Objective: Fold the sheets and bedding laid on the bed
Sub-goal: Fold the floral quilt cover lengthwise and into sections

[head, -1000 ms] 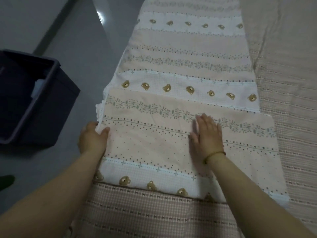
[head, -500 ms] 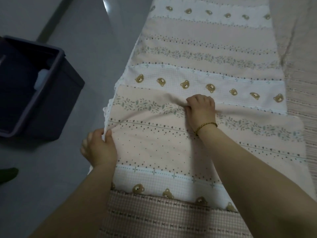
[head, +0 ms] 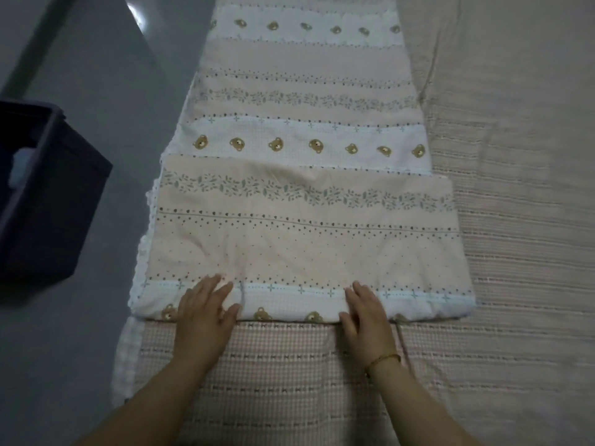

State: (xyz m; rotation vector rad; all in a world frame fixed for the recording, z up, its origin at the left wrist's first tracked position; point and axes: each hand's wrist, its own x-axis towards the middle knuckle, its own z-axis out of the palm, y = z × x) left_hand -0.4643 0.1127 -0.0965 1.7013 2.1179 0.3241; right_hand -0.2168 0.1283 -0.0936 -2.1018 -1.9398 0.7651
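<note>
A long peach and white sheet with bear and leaf bands (head: 306, 91) lies along the bed's left edge. Its near end is folded over into a flat layer (head: 306, 233) on top of the strip. My left hand (head: 203, 320) rests flat on the near fold edge, fingers straight and spread over the bear band. My right hand (head: 367, 320), with a gold bracelet at the wrist, lies flat on the same edge further right. Neither hand grips any cloth.
The bed is covered by a pink woven checked cover (head: 515, 284) that fills the right and near side. A dark plastic bin (head: 45, 201) stands on the grey floor (head: 106, 91) to the left of the bed.
Both hands let go of the cloth and moved back toward me. They now lie flat on the near fold edge; the right hand earlier pinched the far edge, the left the side edge.
</note>
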